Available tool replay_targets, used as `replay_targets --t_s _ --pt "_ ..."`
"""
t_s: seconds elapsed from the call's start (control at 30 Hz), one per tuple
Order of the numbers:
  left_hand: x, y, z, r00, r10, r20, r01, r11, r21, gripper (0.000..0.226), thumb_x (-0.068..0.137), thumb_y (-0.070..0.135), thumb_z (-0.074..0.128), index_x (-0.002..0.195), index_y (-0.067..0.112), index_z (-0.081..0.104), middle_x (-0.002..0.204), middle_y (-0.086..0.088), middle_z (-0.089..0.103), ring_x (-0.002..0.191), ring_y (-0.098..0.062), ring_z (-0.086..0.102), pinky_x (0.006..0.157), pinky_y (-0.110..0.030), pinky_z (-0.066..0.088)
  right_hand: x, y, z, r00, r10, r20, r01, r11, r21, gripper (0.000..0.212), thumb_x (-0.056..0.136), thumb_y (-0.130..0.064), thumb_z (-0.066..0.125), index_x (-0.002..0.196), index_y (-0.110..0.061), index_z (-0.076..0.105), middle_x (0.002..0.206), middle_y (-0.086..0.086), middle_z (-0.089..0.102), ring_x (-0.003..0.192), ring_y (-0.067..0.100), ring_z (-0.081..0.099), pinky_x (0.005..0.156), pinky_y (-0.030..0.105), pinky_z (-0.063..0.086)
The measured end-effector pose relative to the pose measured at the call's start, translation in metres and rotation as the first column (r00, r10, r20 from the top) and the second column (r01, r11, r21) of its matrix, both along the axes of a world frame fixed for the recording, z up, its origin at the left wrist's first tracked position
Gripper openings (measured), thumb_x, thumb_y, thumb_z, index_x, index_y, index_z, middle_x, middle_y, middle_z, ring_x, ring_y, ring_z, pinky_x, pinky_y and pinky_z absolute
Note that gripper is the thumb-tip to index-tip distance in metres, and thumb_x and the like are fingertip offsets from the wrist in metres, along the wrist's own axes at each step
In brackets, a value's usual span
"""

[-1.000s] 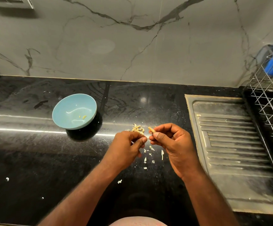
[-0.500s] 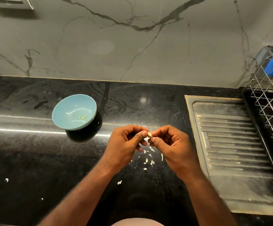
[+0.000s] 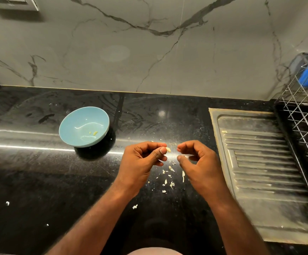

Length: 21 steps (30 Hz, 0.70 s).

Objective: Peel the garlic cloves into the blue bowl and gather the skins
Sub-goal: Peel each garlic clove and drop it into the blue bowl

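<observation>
Garlic clove (image 3: 168,149): small, pale, smooth, tapered; pinched at the left hand's (image 3: 140,162) thumb and fingertips, tip poking toward the right hand (image 3: 201,164).
Right hand: just beside, fingers curled; whether it holds a scrap of skin cannot be told.
Blue bowl (image 3: 79,122): glossy, round, left of and beyond the hands; left hand nearer.
Skins (image 3: 171,168): papery flakes on the black speckled counter (image 3: 39,181) between the wrists.

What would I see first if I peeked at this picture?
In the middle, the left hand pinches a small garlic clove, with the right hand close beside it. Pale skins lie scattered on the black counter below them, and a blue bowl sits further left.
</observation>
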<state>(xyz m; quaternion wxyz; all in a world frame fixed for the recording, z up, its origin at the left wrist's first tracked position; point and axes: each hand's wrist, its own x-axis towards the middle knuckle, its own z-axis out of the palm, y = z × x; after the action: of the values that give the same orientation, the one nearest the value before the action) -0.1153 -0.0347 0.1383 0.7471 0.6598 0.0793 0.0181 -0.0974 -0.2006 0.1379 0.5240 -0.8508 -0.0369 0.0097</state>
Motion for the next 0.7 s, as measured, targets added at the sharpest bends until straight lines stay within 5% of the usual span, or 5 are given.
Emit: replay_targets --t_s 0.33,0.7 --pt "-0.003 0.002 0.007 0.987 -0.148 -0.062 0.140 0.982 -0.127 0.021 0.079 0.018 0.068 0.095 0.008 0.076 0.090 -0.020 0.074 0.074 -0.020 0.069 0.066 -0.026 0.058 -0.003 0.004 0.015 0.987 0.153 0.056 -0.163 0.949 0.270 0.014 0.084 -0.015 0.074 0.093 -0.025 0.074 0.091 -0.011 0.076 0.088 0.006 0.072 0.079 0.019 0.056" --pt "-0.003 0.005 0.009 0.983 -0.183 -0.021 0.184 0.982 0.052 0.030 0.082 0.024 0.064 0.097 0.000 0.069 0.085 -0.017 0.071 0.073 -0.022 0.070 0.064 -0.027 0.058 -0.004 0.004 0.017 0.986 0.140 0.090 -0.158 0.956 0.247 0.025 0.084 -0.011 0.074 0.089 -0.034 0.070 0.088 -0.020 0.073 0.085 0.002 0.071 0.075 0.013 0.054"
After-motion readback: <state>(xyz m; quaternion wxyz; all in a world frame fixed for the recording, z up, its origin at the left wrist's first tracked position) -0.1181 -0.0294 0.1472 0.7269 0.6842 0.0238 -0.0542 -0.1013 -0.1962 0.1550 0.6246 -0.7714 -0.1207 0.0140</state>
